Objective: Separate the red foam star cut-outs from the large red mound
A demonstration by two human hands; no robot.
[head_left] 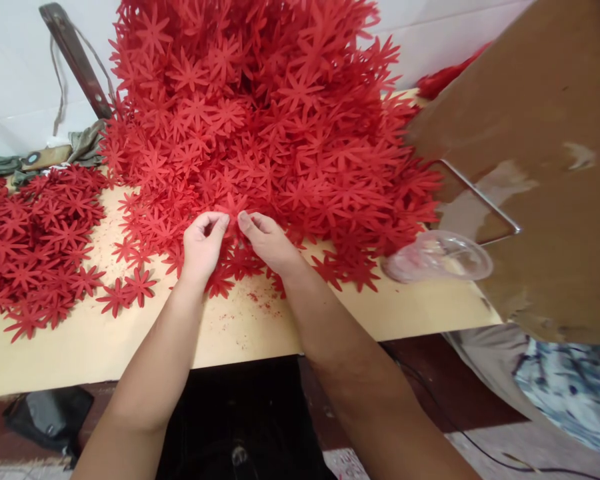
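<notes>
Bare forearms (340,333) extend over the pale tabletop (250,327). Beyond rises a large heap (260,133) of red flower shapes; a smaller heap (40,233) lies left, a clear cup (437,257) right. Left hand (203,243) and right hand (267,243) pinch one red flower (236,205) at the large heap's front.

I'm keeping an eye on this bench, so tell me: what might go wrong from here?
The red flower shape between the left hand and right hand might tear if pulled. The tall pile just behind could slump forward. The right forearm might bump the clear plastic cup.
</notes>
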